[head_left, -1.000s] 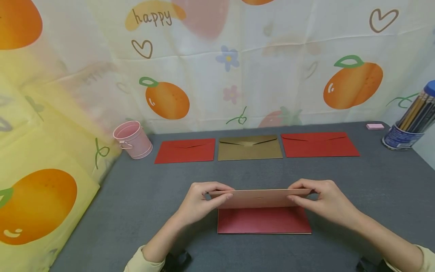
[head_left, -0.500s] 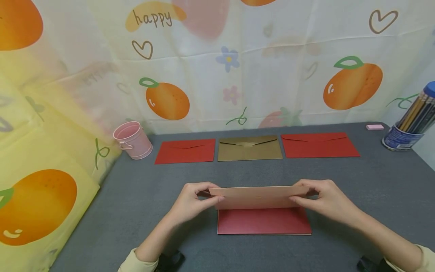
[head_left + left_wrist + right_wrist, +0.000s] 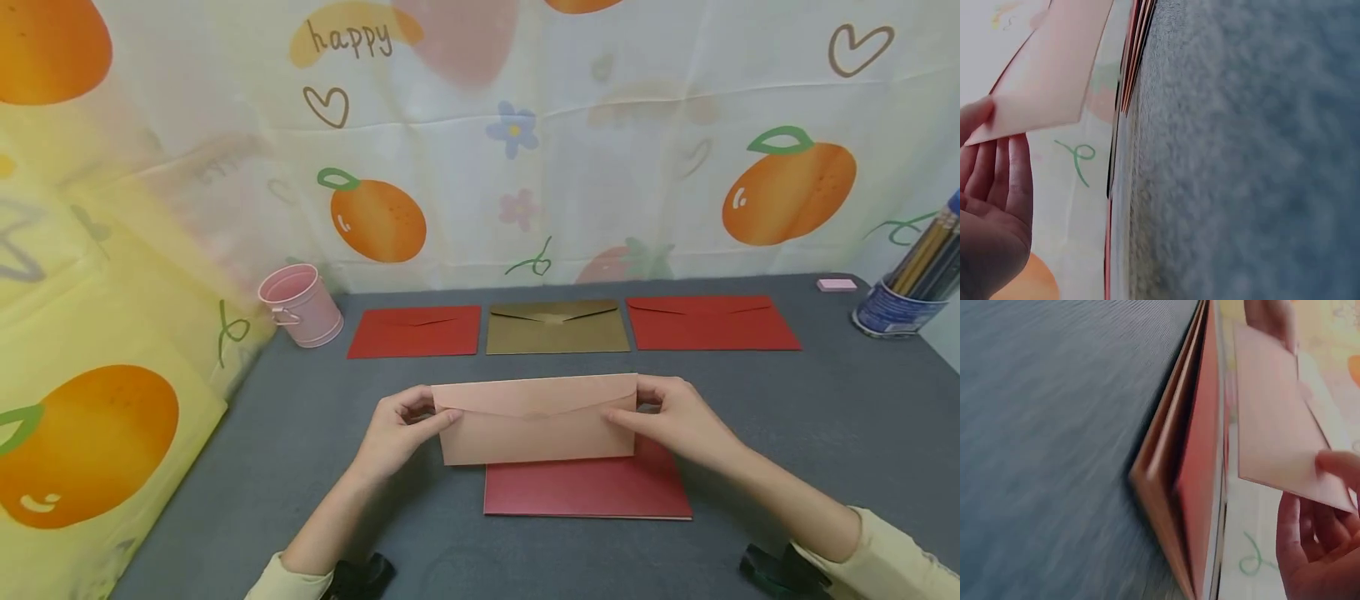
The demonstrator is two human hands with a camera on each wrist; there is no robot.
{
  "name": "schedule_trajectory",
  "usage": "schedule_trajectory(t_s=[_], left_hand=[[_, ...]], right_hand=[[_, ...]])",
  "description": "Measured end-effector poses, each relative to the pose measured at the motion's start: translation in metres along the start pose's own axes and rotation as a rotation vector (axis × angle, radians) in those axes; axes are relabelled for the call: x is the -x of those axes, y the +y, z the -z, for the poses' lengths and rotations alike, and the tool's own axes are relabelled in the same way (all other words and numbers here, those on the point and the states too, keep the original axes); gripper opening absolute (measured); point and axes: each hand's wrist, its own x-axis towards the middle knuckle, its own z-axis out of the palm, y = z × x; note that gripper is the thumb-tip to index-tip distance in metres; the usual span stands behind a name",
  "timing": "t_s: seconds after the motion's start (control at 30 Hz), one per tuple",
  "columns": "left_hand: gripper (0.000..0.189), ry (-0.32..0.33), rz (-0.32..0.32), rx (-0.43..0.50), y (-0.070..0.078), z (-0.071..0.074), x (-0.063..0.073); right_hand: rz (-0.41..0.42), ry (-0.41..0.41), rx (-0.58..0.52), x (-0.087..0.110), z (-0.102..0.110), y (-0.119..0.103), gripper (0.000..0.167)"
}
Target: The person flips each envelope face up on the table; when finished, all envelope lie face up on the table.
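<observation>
A pale pink envelope (image 3: 536, 437) is held up between my two hands, its pointed flap facing me. My left hand (image 3: 401, 425) pinches its left end, thumb in front and fingers behind. At the other end my right hand (image 3: 675, 417) grips it the same way. Below it on the table lies a small stack of envelopes with a dark red one (image 3: 585, 492) on top; the raised envelope covers its back part. The right wrist view shows the stack's layered edges (image 3: 1169, 506), with the pink envelope (image 3: 1272, 419) raised off it.
Along the back of the grey table (image 3: 247, 492) lie a red envelope (image 3: 415, 333), a gold envelope (image 3: 557, 333) and another red envelope (image 3: 712, 325). A pink bucket (image 3: 303, 308) stands at their left. At the right are an eraser (image 3: 836, 285) and a pencil cup (image 3: 896, 310).
The pink envelope has come up off the red stack, moved left and away, and tilted so its flap side faces me. Both hands moved with it, still holding its ends.
</observation>
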Motion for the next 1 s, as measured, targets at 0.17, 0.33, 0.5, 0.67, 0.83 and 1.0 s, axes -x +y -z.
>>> schedule_trajectory(t_s=[0.17, 0.33, 0.5, 0.67, 0.83, 1.0], left_hand=[[0.037, 0.111, 0.154, 0.109, -0.004, 0.014, 0.000], [0.050, 0.192, 0.301, 0.128, -0.011, 0.037, -0.004], [0.055, 0.250, 0.379, 0.033, -0.019, 0.063, -0.006], [0.056, 0.275, 0.406, -0.088, -0.028, 0.091, -0.007], [0.058, 0.324, 0.445, -0.243, -0.036, 0.114, -0.007], [0.056, 0.355, 0.471, -0.348, -0.046, 0.129, -0.009]], right_hand=[[-0.113, -0.073, -0.134, -0.019, -0.014, -0.009, 0.047], [-0.179, -0.153, -0.289, -0.043, -0.034, -0.016, 0.049], [-0.184, -0.205, -0.371, -0.067, -0.060, -0.022, 0.048], [-0.180, -0.265, -0.365, -0.085, -0.086, -0.031, 0.025], [-0.181, -0.305, -0.263, -0.103, -0.108, -0.038, 0.014], [-0.210, -0.282, -0.195, -0.119, -0.124, -0.046, 0.018]])
